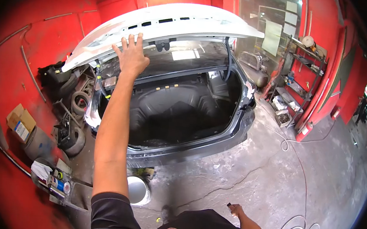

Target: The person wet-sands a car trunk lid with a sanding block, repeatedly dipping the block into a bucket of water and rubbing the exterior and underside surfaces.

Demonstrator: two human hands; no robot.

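Observation:
My left hand (132, 58) is raised with its fingers spread, at the lower edge of the white trunk lid (190, 25). Its fingertips overlap the lid's inner side; whether they press on it I cannot tell. The lid stands raised over the open trunk (166, 113) of a dark car, whose rear bumper (189, 155) faces me. Low at my side, my right hand (237, 211) is closed around a small dark object (229, 204), too small to name. The black rear window (179, 56) shows beneath the lid.
A white bucket (138, 191) stands on the floor by the bumper. Car parts and a tire (80, 102) lie along the left wall, near a cardboard box (21, 121). On the right are a metal shelf (298, 76), a fire extinguisher (305, 131) and a hose (304, 180).

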